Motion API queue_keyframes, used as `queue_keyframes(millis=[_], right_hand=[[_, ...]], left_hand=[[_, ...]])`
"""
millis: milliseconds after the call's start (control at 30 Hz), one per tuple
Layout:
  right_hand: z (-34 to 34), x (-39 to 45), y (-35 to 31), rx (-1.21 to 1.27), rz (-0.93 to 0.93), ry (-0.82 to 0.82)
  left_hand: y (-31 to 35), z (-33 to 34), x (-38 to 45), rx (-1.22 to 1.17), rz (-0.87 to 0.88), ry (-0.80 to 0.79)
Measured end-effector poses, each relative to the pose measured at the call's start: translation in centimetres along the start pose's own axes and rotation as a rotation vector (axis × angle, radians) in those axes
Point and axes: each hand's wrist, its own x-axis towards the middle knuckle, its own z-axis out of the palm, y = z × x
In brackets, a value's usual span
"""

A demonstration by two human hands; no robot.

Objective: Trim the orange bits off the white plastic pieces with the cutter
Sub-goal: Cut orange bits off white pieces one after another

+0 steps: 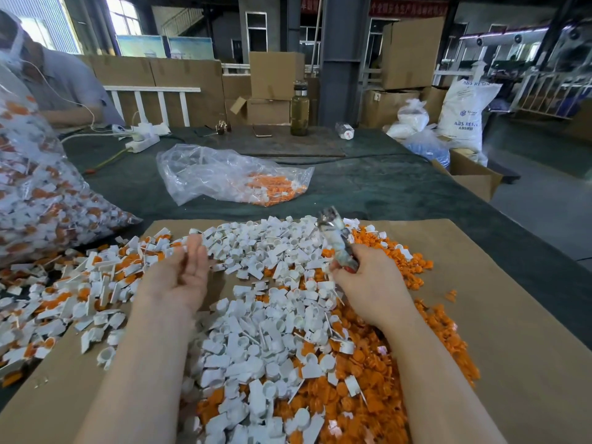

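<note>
1. Gripping the cutter (336,238), the fingers of my right hand (368,280) are curled round its handle, the blurred head sticking up and away from me.
2. I see my left hand (184,274) raised palm-up above the pile, its fingers (195,248) lying straight and close together; whether a small piece sits at their tips I cannot tell, that spot is blurred.
3. Below and between both hands lies the heap of white plastic pieces (266,331), spread on a cardboard sheet (512,331).
4. Loose orange bits (362,370) are banked along the right side of the heap and under my right forearm.
5. To the left of the sheet I see a mixed pile (64,293) of white pieces with orange on them, and beside it a full clear bag (41,187) of the same.
6. Farther out, on the green-covered desk (384,184), lies a slack plastic bag (230,176) with orange scraps inside.
7. At the far edge stand a bottle (300,108) and a power strip (142,143); another person (64,84) sits at the left.
</note>
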Motion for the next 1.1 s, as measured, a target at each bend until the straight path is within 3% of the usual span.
queue_keyframes(millis=[233, 500, 567, 633, 800, 900, 1100], right_hand=[[-0.4, 0.5, 1.5, -0.205, 0.216, 0.099], [-0.1, 0.4, 1.7, -0.309, 0.244, 0.021], [0.3, 0.4, 1.6, -0.337, 0.221, 0.003], [0.5, 0.4, 1.6, -0.374, 0.211, -0.006], [0.8, 0.5, 1.8, -0.42, 0.186, -0.031], [1.0, 0.8, 1.9, -0.401, 0.149, -0.069], [1.3, 1.0, 1.9, -0.362, 0.119, -0.095]], left_hand=[[1.7, -1.5, 1.4, -0.363, 0.037, 0.038], [1.4, -1.6, 1.0, -0.375, 0.11, -0.049], [1.3, -0.9, 0.9, -0.041, 0.108, -0.039], [0.6, -0.2, 0.4, 0.5, 0.157, -0.051], [-2.1, -0.2, -0.9, 1.491, 0.363, -0.237], [-3.4, -0.2, -1.1, 1.756, 0.356, -0.383], [-4.2, 0.1, -1.2, 2.0, 0.257, -0.617]])
